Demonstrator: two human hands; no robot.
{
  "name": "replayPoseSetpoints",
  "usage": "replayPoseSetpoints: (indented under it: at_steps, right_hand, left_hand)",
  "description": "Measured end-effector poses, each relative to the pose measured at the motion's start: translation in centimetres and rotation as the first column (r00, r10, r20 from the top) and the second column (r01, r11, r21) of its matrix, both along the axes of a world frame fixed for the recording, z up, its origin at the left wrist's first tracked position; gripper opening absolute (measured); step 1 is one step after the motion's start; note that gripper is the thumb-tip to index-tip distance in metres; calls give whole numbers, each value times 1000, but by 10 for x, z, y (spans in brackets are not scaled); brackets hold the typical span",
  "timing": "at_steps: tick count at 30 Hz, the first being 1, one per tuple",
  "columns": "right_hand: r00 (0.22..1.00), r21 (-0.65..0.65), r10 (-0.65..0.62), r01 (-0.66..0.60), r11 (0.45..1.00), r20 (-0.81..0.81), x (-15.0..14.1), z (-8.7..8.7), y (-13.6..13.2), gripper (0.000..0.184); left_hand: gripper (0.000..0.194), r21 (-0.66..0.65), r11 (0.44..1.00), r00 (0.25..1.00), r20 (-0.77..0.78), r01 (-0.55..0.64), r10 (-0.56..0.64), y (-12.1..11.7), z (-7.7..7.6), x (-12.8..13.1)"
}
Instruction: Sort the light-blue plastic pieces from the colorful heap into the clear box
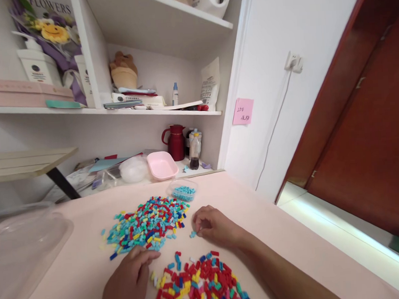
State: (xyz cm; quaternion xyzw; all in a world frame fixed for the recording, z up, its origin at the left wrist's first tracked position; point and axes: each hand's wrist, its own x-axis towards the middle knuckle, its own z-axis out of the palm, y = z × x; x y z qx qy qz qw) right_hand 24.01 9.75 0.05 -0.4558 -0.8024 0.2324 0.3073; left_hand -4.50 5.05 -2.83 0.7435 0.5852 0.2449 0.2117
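Observation:
My right hand (212,223) rests on the table with its fingers curled in toward the thumb. Small light blue bricks (193,234) lie right at its fingertips; whether any is inside the hand is hidden. My left hand (129,276) lies at the near edge of a large pile of mixed toy bricks (153,221), fingers stretched out and nothing visibly held. A second, mostly red and yellow brick pile (200,283) sits closer, between my forearms. Behind the large pile stands a clear plastic tub (184,191) with light blue bricks inside.
A pink bowl (162,165), a dark red jug (177,142) and a bottle with dark liquid (194,152) stand at the back. On the left is a large clear plastic container (24,257). White shelves (159,29) overhang the table's far side.

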Motion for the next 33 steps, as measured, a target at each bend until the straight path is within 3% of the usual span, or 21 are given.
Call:
replayPoseSetpoints:
  at_steps: [7,13,19,27,33]
  right_hand:
    - [999,-13,-6,6,1000,41,1,5,-2,27]
    - [1000,53,-4,3,999,24,-3,-3,0,18]
    - [998,165,-63,62,984,5,-9,-10,3,17]
    - [999,97,-32,32,995,2,-9,-6,-1,20]
    - [986,39,-158,160,986,-58,-16,-9,-1,14]
  left_hand:
    - [34,-8,1000,1000,1,-22,22,3,-2,0]
    - [33,35,998,998,31,-52,51,-1,5,5]
    - [32,62,997,998,42,-40,38,0,2,3]
    - [34,28,999,999,33,-38,37,2,0,1]
    - [34,29,999,998,64,-14,12,-1,10,4]
